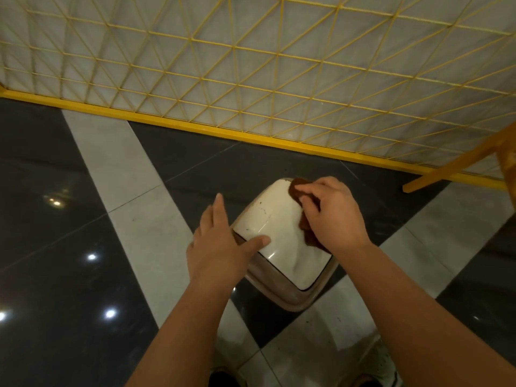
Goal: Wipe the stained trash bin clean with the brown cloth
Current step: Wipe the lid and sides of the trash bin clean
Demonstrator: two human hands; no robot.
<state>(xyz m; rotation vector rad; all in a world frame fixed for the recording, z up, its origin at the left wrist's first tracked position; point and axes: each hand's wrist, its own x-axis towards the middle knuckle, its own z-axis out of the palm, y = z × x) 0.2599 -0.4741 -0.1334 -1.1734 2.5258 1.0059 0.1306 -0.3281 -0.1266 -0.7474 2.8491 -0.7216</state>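
Note:
A small trash bin (282, 263) with a cream swing lid and a beige rim stands on the floor below me. Small dark specks mark the lid's left half. My right hand (332, 216) presses a brown cloth (298, 188) onto the lid's far right side; the cloth shows above and below my fingers. My left hand (220, 244) rests against the bin's left edge, fingers spread along the side and thumb lying on the lid.
The floor is glossy, with dark tiles (55, 247) and pale grey strips (134, 196). A yellow wire-mesh fence (251, 79) with a solid yellow base rail runs behind the bin. A yellow support strut (458, 166) slants down at the right. My shoes show at the bottom edge.

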